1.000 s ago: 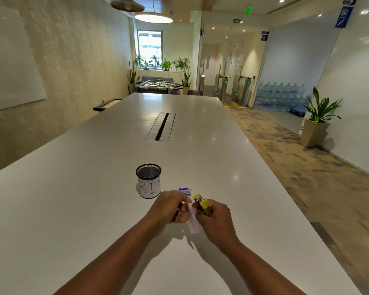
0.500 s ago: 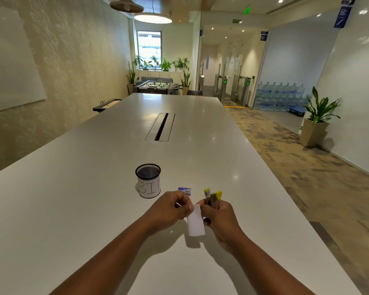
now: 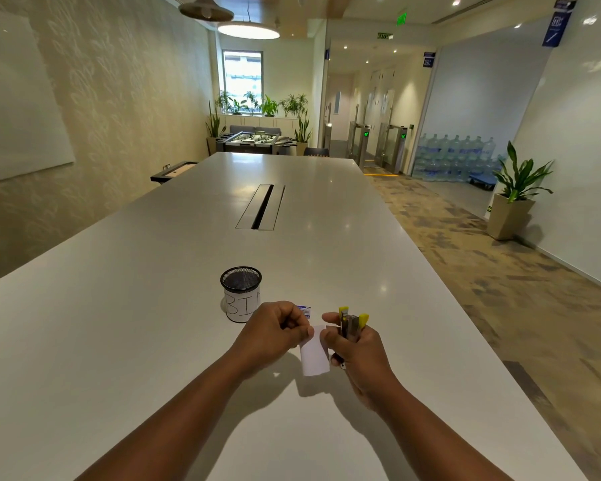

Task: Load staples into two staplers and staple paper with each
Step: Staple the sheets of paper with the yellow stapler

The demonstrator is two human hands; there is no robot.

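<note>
My left hand (image 3: 275, 329) pinches the paper slip's (image 3: 313, 355) top edge; my right hand (image 3: 356, 348) grips the yellow stapler (image 3: 352, 324) upright — both just right of the mesh bin (image 3: 241, 293), above the table (image 3: 118, 341).

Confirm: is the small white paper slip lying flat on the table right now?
No, the small white paper slip hangs above the table, pinched at its top by the left hand beside the right hand.

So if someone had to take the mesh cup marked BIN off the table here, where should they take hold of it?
Probably round the side wall of the mesh cup, from its left or far side. It stands upright with its mouth open, so a wrap grip suits. The left hand, pinching the paper slip, crowds its near right side.
</note>
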